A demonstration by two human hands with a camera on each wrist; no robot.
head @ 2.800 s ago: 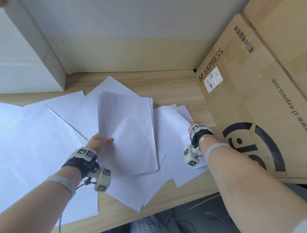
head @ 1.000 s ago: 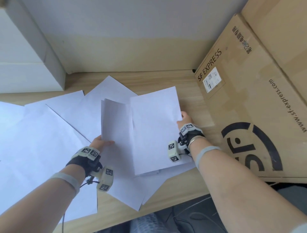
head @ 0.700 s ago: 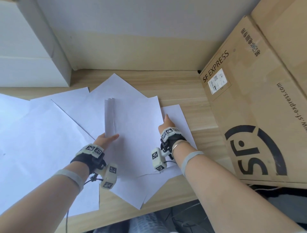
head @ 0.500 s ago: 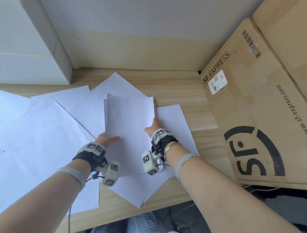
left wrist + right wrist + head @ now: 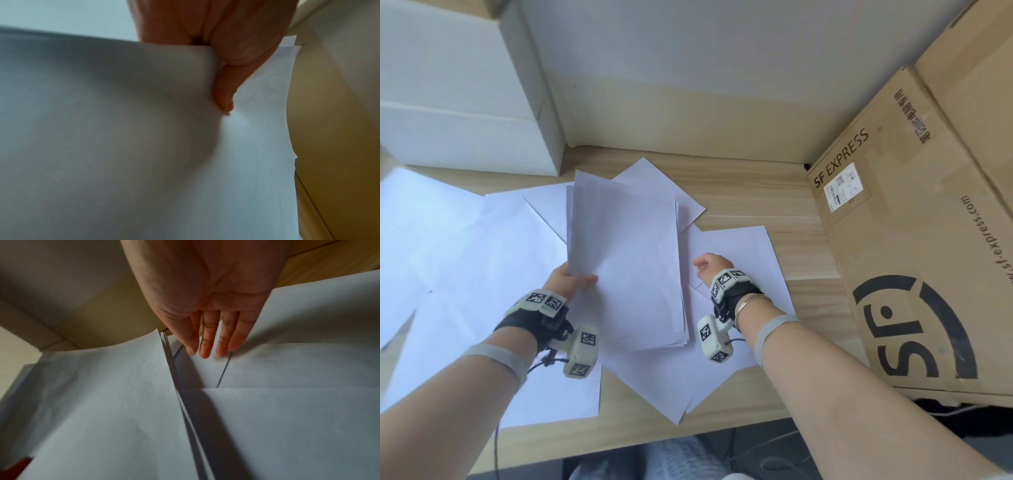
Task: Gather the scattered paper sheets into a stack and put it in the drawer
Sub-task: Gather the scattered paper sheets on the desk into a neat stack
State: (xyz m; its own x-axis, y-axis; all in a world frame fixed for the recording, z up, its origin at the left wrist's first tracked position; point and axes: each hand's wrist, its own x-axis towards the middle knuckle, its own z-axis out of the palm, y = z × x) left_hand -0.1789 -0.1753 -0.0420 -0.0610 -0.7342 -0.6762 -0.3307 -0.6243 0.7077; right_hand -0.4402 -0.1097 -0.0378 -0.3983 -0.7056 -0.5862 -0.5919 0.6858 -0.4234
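The left hand [image 5: 566, 279] is pinching a stack [image 5: 625, 267] of white sheets by its left edge, thumb on top, and is holding it tilted above the table [image 5: 750, 192]. The right hand [image 5: 714, 267] is reaching down just right of the stack with straight fingers [image 5: 205, 344] held together, their tips touching a loose sheet [image 5: 739, 253] lying flat. More scattered sheets [image 5: 465, 260] are spreading out under and to the left of the stack, overlapping one another and partly overhanging the near edge.

A big cardboard box [image 5: 914, 240] is crowding the right side of the light wooden table, and a white box [image 5: 458, 89] is sitting at the back left against a pale wall [image 5: 688, 68]. The cardboard box is showing "SF EXPRESS", a small shipping label, "sf-express.com" and a black round logo.
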